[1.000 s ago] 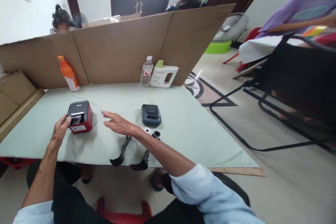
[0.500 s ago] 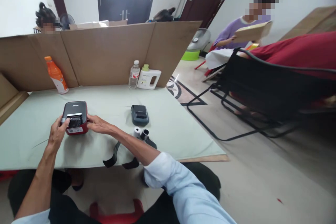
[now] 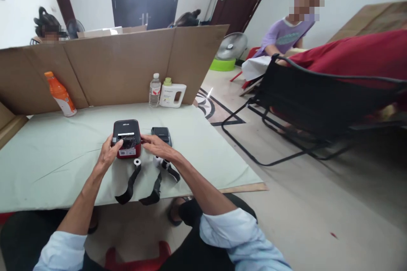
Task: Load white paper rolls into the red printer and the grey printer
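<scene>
A black-topped, red-sided label printer (image 3: 126, 129) is gripped from both sides at the middle of the table. My left hand (image 3: 108, 153) wraps its left side, thumb on the front near the dark opening. My right hand (image 3: 155, 145) holds the right side with the fingers closed on it. Just behind my right hand lies a smaller dark printer (image 3: 160, 132), partly covered by that hand. Closer to me, a white-cored roll (image 3: 137, 162) trails a black strip (image 3: 129, 188). Another black strip (image 3: 152, 194) runs from more rolls, partly hidden below my right hand.
An orange bottle (image 3: 62, 95), a clear water bottle (image 3: 154, 90) and a white jug (image 3: 171, 94) stand against the cardboard screen (image 3: 121, 67). Right of the table are a black folding chair (image 3: 311, 97) and a fan (image 3: 233, 46). Other people sit beyond.
Both hands have moved the label printer to the right, close to the smaller printer. The white-cored roll at the left now shows clear of my right forearm. The view has shifted slightly.
</scene>
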The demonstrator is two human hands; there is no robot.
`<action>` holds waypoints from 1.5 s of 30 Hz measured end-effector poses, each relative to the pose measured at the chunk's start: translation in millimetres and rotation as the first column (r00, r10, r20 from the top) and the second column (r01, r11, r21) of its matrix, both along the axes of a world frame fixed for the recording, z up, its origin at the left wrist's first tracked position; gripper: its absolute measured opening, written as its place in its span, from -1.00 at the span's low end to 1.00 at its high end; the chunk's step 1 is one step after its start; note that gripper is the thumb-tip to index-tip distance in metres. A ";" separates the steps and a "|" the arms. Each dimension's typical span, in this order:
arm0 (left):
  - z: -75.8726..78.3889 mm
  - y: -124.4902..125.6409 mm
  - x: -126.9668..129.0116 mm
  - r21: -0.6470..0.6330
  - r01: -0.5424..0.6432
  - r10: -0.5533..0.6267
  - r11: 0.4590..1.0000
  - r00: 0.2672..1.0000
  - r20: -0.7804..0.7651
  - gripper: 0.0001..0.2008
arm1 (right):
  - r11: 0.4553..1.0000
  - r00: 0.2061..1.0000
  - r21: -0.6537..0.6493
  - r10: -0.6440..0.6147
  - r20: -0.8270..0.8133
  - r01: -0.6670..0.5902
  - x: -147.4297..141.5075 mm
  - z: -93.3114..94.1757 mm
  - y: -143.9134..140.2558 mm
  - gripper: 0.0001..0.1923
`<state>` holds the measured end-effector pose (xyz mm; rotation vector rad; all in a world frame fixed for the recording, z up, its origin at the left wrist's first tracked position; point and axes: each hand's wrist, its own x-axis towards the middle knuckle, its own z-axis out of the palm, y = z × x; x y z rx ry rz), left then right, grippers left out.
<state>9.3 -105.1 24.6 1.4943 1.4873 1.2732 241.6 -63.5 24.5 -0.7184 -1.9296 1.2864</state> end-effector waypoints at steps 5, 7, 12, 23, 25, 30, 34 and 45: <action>-2.3 1.0 4.4 0.003 0.033 -0.033 0.999 0.999 -0.022 -0.36 | 0.998 0.998 -0.027 0.048 -0.047 -0.049 6.2 -8.8 5.5 -0.34; -1.4 -1.4 2.5 -0.007 0.079 -0.079 0.997 0.997 -0.014 -0.31 | 0.999 0.998 -0.010 0.036 -0.056 -0.036 7.3 -10.5 6.1 -0.35; 0.4 -7.4 -10.0 -0.045 0.195 -0.194 0.980 0.981 0.018 -0.19 | 1.000 0.997 0.005 0.003 -0.078 -0.003 10.5 -9.4 1.7 -0.35; -6.2 0.2 -27.5 0.001 0.195 -0.195 0.981 0.980 -0.031 -0.30 | 0.956 0.976 0.201 -0.216 -0.012 0.214 6.8 -27.0 -0.4 -0.38; -6.7 0.8 -28.5 0.005 0.186 -0.186 0.982 0.981 -0.050 -0.30 | 0.918 0.968 0.324 -0.250 0.021 0.230 6.5 -29.4 -0.1 -0.34; -10.7 1.1 -34.8 0.035 0.145 -0.133 0.989 0.964 -0.229 -0.28 | 0.851 0.954 0.482 -0.286 0.089 0.210 -0.7 -29.8 0.4 -0.32; -12.5 -0.5 -34.5 0.117 0.145 -0.092 0.982 0.923 -0.372 -0.33 | 0.840 0.941 0.497 -0.316 0.120 0.218 -6.2 -31.2 1.5 -0.33; -13.4 -16.3 -33.1 0.253 0.157 0.007 0.955 0.838 -0.546 -0.55 | 0.871 0.940 0.430 -0.317 0.124 0.237 -1.7 -33.0 -2.4 -0.24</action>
